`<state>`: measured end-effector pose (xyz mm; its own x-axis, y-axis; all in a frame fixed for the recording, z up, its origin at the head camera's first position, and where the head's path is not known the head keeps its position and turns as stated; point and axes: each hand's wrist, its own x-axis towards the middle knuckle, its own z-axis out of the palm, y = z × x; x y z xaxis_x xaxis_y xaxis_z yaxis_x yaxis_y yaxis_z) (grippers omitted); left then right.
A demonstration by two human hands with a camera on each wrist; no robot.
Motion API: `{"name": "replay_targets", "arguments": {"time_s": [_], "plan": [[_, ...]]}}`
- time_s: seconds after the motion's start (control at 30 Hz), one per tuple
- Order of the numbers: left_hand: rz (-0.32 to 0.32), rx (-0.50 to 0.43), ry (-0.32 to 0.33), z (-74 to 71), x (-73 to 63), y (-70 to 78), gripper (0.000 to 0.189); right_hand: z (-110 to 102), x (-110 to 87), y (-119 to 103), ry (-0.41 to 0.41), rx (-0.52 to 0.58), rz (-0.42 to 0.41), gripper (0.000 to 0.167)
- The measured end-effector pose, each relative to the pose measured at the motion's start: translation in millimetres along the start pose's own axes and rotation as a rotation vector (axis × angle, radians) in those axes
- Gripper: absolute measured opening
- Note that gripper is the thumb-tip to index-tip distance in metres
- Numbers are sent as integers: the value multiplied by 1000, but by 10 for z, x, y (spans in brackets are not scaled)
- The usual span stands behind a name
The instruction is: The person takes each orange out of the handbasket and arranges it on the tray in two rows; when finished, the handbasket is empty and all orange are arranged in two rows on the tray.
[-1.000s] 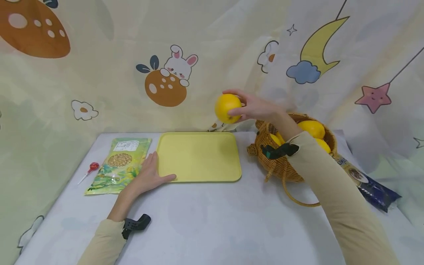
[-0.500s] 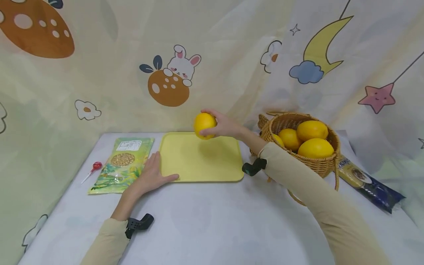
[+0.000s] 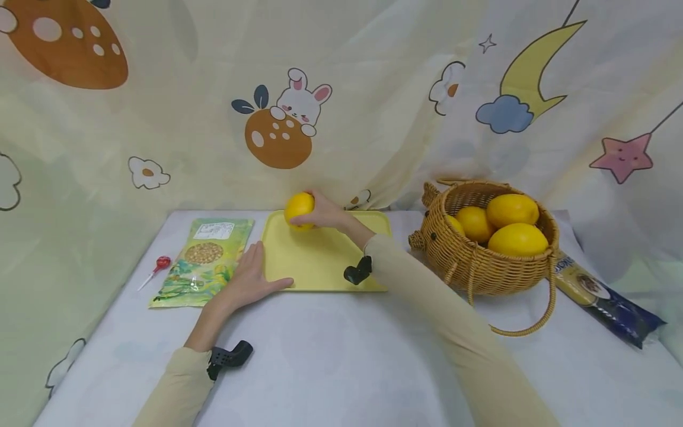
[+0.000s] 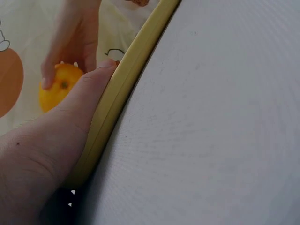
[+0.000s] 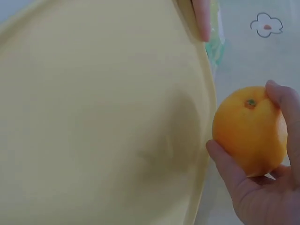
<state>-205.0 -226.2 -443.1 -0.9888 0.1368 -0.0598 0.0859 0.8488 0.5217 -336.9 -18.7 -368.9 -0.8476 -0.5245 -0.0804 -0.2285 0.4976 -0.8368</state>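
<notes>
Orange [image 3: 299,206], clasped by right hand [image 3: 328,212], is best lowered gently onto tray [image 3: 315,261] touched by left hand [image 3: 249,286], fingers apart.

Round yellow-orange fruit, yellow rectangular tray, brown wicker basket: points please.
Round yellow-orange fruit [image 5: 248,133]: right wrist view, its middle.
Yellow rectangular tray [image 3: 312,261]: head view, bare floor.
Brown wicker basket [image 3: 498,277]: head view, front wall.

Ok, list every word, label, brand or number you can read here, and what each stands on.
"kor", seemingly: large letters on the navy-and-gold packet; the rest of the word is hidden or unclear.
White label on the green bag: printed lines, too small to read.
Orange and yellow tray: no lettering visible.
</notes>
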Motion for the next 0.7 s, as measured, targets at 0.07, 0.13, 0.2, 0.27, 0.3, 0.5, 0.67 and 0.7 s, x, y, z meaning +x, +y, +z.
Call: {"name": "replay_targets", "arguments": {"time_s": [0.07, 0.13, 0.2, 0.27, 0.3, 0.5, 0.67, 0.7], "plan": [[4, -1, 1, 2, 5, 0, 132, 77, 78, -21, 7, 4, 0, 82], [9, -2, 5, 6, 12, 1, 132, 151, 141, -39, 17, 22, 3, 81], [10, 0, 11, 11, 20, -3, 132, 221, 194, -55, 42, 21, -4, 79], [10, 1, 13, 15, 26, -7, 132, 283, 236, -61, 73, 20, -14, 77], [12, 3, 11, 16, 28, -10, 132, 309, 249, -65, 89, 16, -19, 75], [-6, 7, -16, 8, 12, -2, 134, 437, 314, -92, 138, 3, -16, 73], [5, 0, -11, 4, 3, -8, 134, 524, 371, -109, 154, 22, -10, 76], [5, 0, -9, 5, 1, -11, 134, 540, 380, -112, 157, 21, -10, 77]]}}
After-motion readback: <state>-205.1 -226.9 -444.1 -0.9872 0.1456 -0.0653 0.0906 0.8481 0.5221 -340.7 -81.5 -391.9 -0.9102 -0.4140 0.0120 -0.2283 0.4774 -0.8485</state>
